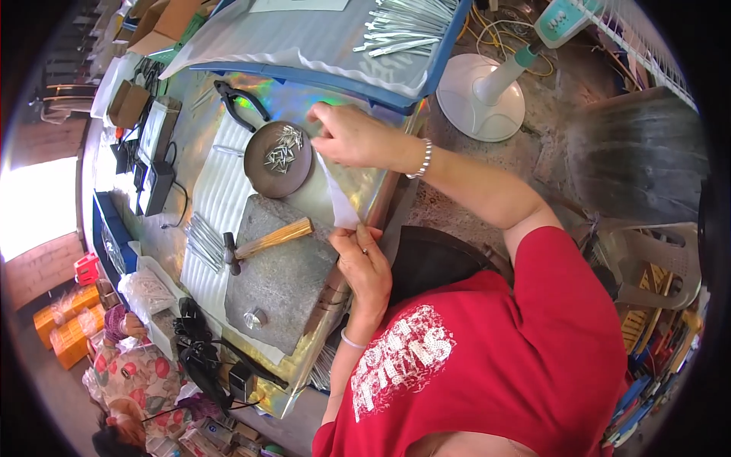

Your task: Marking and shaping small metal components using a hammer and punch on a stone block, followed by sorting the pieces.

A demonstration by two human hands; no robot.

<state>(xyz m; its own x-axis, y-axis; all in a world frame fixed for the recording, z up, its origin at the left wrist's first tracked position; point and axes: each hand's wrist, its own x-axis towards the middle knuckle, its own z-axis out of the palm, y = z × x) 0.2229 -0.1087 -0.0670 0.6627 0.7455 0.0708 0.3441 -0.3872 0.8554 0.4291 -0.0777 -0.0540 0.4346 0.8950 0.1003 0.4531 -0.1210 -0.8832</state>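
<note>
A thin white strip of paper or cloth (pixel 340 204) stretches between my two hands over the near edge of the table. My left hand (pixel 364 266) pinches its wide lower end. At the narrow upper end, beside the dish, the fingers of my right hand (pixel 354 137) are closed on it, though the grip is partly hidden. A round brown dish (pixel 261 179) holds many short silvery metal pieces (pixel 283 152). Across a grey stone slab (pixel 266 278) lies a wooden-handled hammer (pixel 274 238). A small round metal piece (pixel 255 318) rests on the slab's lower part.
Black-handled pliers (pixel 242 107) lie beyond the dish. Silvery rods (pixel 204 242) rest on white foam sheet (pixel 199 266); more rods (pixel 407 27) fill a blue tray (pixel 304 78). A white fan base (pixel 481 99) stands right. Another person in a floral garment (pixel 141 377) sits lower left.
</note>
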